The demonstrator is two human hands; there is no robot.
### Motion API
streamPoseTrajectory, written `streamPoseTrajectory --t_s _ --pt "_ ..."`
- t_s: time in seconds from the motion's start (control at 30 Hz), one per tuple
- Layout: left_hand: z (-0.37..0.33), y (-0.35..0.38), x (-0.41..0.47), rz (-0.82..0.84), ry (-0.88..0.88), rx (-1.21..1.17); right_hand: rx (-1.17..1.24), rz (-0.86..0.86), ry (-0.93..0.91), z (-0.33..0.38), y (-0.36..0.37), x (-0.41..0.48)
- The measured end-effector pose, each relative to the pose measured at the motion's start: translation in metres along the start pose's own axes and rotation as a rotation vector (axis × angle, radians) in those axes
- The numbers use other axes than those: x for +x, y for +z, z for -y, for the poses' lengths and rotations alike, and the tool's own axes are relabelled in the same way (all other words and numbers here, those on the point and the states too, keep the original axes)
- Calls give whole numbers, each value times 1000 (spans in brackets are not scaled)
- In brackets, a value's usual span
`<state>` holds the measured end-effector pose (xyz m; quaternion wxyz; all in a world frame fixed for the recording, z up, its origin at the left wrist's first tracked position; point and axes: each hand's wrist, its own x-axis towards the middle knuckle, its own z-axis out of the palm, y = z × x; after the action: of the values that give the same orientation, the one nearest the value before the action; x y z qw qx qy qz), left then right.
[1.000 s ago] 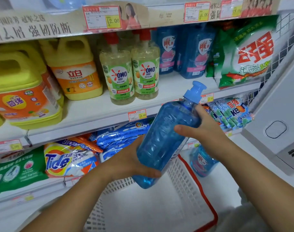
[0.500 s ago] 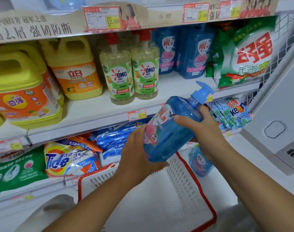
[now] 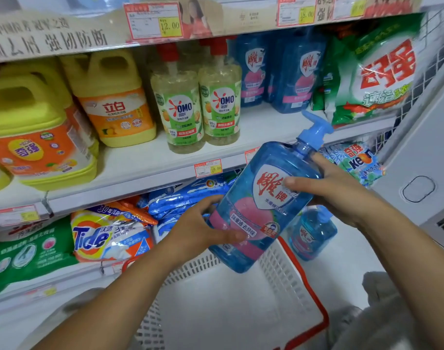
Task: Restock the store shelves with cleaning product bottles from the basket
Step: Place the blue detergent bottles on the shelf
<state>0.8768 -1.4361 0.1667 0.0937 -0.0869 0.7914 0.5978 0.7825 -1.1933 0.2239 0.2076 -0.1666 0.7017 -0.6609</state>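
Translucent blue plastic pump bottle [image 3: 263, 205] clasped by left grip [image 3: 198, 231] and right grip [image 3: 337, 193] above white slotted basket [image 3: 289, 279], not yet shelved

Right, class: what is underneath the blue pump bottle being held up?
Below the blue pump bottle, held by the left hand and right hand, sits the white basket. Only its white floor shows; the bottle hides part of its far wall.

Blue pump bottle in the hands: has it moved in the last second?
Yes. The blue pump bottle has turned so its label now faces the camera, and its pump sits slightly further right of the 10.00 price tag.
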Motion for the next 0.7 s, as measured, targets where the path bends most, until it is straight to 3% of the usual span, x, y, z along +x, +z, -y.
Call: streamPoseTrajectory --t_s 0.1,0.4,0.7 --pt "0 1 0 -57 31 34 -65 -71 40 -3 2 -4" --pt "11 17 14 18 21 63 -65 -118 87 -11 -8 -16" --pt "-1 85 70 166 114 196 -189 -407 -30 -6 -68 -43"
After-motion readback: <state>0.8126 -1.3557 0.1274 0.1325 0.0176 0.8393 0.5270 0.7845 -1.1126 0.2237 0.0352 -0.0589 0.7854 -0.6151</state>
